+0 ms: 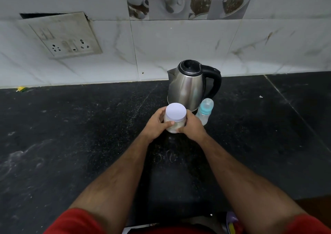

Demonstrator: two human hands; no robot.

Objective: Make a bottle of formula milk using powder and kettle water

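A clear powder jar (pixel 175 116) with a white lid stands on the black counter (pixel 71 135). My left hand (pixel 157 123) grips its left side and my right hand (pixel 192 124) grips its right side, thumbs across the front. Directly behind the jar is a steel kettle (pixel 189 85) with a closed black lid and its black handle to the right. A baby bottle (pixel 205 111) with a teal collar and clear cap stands just right of the jar, touching the kettle's base.
A tiled wall rises behind the counter, with a socket plate (pixel 64 36) at the upper left. A small yellow scrap (pixel 21 89) lies at the wall's foot on the far left. The counter's front edge runs below my forearms.
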